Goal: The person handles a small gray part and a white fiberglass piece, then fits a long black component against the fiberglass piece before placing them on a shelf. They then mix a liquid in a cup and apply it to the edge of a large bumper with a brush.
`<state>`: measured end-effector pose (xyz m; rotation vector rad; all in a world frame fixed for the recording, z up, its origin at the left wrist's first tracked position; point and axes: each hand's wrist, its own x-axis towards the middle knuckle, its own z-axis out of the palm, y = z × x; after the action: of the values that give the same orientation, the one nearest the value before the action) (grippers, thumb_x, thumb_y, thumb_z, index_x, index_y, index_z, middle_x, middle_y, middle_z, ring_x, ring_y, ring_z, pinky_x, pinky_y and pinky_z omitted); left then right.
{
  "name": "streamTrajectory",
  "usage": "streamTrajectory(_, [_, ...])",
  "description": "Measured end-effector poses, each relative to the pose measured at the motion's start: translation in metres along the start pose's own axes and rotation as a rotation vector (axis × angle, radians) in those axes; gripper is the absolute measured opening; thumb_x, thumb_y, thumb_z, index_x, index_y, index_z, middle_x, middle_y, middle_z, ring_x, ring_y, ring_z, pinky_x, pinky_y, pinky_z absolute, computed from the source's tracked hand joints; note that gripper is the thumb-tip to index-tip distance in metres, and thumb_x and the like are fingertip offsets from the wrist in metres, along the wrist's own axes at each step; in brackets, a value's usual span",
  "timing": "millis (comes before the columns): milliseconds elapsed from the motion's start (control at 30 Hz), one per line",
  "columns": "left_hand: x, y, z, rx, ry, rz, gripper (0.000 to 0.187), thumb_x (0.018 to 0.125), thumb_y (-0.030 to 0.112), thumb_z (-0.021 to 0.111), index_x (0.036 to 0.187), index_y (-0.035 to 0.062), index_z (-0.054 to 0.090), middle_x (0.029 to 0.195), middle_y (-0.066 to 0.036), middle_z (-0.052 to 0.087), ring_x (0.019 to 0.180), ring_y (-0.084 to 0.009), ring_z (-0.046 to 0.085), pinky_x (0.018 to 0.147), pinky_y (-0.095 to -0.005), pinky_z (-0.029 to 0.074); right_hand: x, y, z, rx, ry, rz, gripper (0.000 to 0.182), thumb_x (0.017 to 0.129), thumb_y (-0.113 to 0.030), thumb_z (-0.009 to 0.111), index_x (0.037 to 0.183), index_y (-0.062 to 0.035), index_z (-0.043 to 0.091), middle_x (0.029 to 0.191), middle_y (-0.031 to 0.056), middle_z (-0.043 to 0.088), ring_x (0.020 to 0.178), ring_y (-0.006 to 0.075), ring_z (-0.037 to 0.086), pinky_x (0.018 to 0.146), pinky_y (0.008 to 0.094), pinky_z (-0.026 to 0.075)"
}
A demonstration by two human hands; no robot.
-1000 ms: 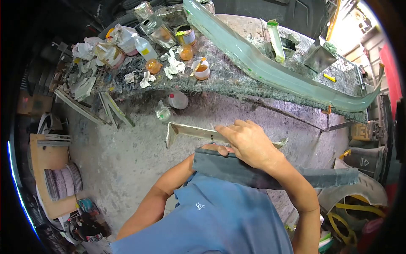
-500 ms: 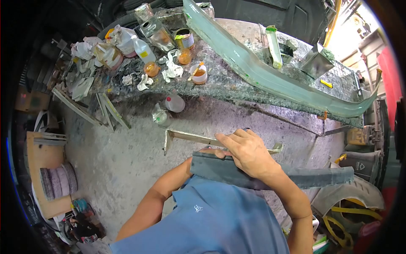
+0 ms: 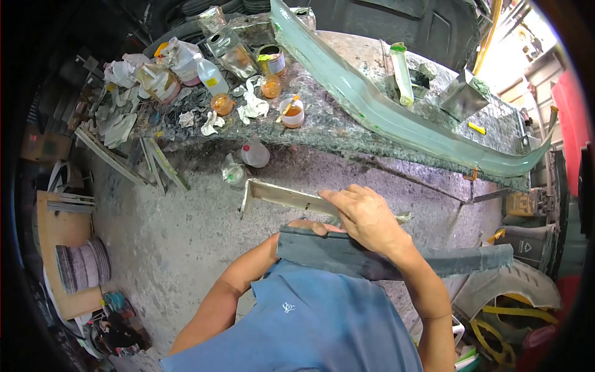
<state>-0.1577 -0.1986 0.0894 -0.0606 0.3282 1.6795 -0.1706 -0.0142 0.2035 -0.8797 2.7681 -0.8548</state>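
Note:
A long dark grey strip-shaped panel [image 3: 458, 260] lies crosswise against the front of my blue shirt. My left hand [image 3: 308, 227] is closed over its upper edge near the left end, with most of the fingers hidden behind it. Just to the right, my right hand [image 3: 367, 218] bends over the same edge, fingers curled together and thumb side toward my left hand. Whatever is under those fingers is hidden. Beyond both hands is a pale, narrow strip [image 3: 282, 196] with a bent left end, partly covered by my right hand.
A stained workbench [image 3: 334, 139] spans the far side, bearing a long translucent green moulding [image 3: 378, 115], cans, bottles and an orange-filled cup [image 3: 292, 115]. Jugs [image 3: 255, 155] stand on the floor beneath. Wood with a striped roll [image 3: 83, 265] is left; a grey curved part [image 3: 508, 288] lies right.
My right hand has shifted slightly at the panel's upper edge, its fingers a little higher. The panel and my left hand stay almost the same; the view has tilted a little.

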Motion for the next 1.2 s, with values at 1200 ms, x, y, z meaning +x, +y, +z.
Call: streamTrajectory(1200, [-0.016, -0.025, -0.057, -0.324, 0.038, 0.048, 0.042, 0.098, 0.02, 0.043, 0.136, 0.002, 0.043, 0.133, -0.008, 0.052, 0.122, -0.018, 0.049, 0.105, -0.0302, 0.037, -0.019, -0.012, 0.019, -0.137, 0.219, -0.157, 0.045, 0.074, -0.005, 0.062, 0.119, -0.0045, 0.056, 0.091, 0.0059, 0.063, 0.084, 0.0213, 0.057, 0.068, 0.0341, 0.041])
